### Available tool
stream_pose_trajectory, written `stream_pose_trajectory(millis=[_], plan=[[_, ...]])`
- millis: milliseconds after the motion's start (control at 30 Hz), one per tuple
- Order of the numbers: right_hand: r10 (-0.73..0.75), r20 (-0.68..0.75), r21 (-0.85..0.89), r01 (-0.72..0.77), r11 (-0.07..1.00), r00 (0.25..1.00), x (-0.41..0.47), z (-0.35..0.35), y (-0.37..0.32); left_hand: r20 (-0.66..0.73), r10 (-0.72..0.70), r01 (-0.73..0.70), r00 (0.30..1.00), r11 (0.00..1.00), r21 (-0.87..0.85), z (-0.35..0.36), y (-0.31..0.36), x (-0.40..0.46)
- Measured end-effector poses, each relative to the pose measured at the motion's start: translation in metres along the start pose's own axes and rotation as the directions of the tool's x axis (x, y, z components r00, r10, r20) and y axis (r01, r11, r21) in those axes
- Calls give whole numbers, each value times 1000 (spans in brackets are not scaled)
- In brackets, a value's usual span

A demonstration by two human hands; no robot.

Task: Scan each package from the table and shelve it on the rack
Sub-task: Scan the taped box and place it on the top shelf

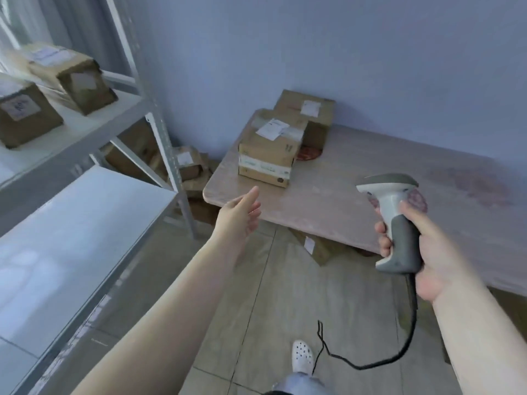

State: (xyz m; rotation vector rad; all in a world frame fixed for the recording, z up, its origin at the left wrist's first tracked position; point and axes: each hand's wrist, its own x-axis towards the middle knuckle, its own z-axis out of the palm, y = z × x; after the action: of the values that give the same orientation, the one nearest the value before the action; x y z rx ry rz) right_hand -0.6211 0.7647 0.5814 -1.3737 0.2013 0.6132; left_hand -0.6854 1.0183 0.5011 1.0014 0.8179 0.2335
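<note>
Just beyond the open, empty left grip (242, 212), the nearest package (268, 155) sat on the surface (342, 195): stiff taped cardboard, probably light, best taken by opposite sides. Right grip (413, 240) was wrapped around the scanner (396, 220).

Your right hand (425, 246) covers most of the grip of the scanner (395, 220), and its window faces away from you. The scanner cable (399, 352) leaves the frame at the bottom edge. The near package (269, 155) hides the lower front of the far package (309, 115) and part of a red round object (309, 153) between them. Label text on both is too small to read. The rack (71, 172) is cut off at the left edge, and its boxes (48, 89) are blurred. Boxes under the table (356, 201) show only in part.
</note>
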Motion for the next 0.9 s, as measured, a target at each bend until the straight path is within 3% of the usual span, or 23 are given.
stream_pose_trajectory(millis=[267, 467, 667, 900], plan=[[-72, -53, -46, 70, 996, 996, 57, -79, -42, 29, -34, 34, 999, 999, -8, 129, -26, 46], [-88, -29, -71, 86, 994, 996, 112, -136, -86, 16, -156, 156, 988, 983, -95, 236, -55, 79], [-15, 38, -37, 17, 999, 999, 168, -161, -110, -209, -217, 175, 954, 964, -199, 260, -60, 121], [60, 119, -53, -54, 997, 991, 226, -149, -119, -531, -203, 116, 822, 974, -193, 216, -16, 192]])
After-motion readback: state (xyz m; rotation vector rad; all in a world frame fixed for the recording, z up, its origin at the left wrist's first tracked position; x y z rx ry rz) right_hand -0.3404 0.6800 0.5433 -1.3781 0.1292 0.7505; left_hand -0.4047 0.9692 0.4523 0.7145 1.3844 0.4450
